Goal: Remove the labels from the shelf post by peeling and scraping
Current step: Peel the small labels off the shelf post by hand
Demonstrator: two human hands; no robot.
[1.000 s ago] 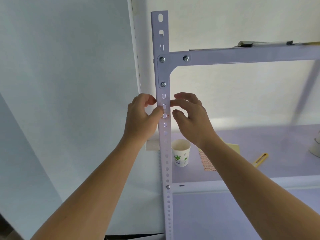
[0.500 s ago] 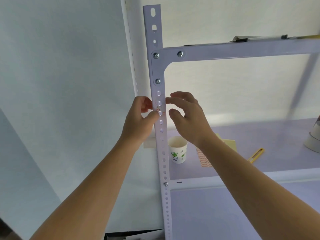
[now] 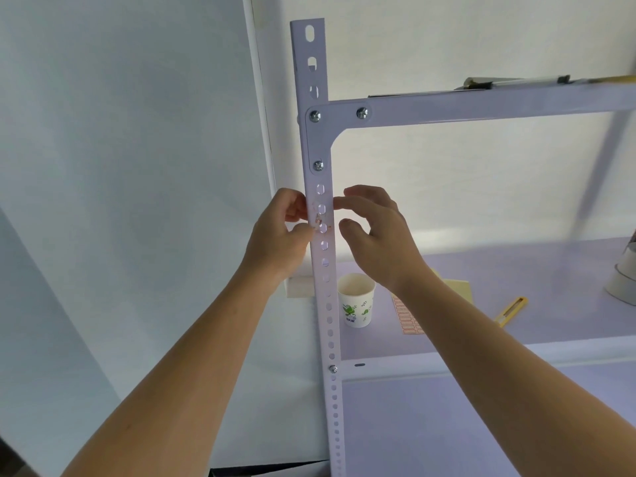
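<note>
- The left hand's thumb has slid off the face of the shelf post to its left edge, baring reddish label scraps beside a hole.
- Its fingers are curled; whether they pinch a scrap cannot be told.
- The right hand is loosely curled and empty, its index fingertip touching the post's right edge.
- Residue remains, so scraping likely goes on.
</note>
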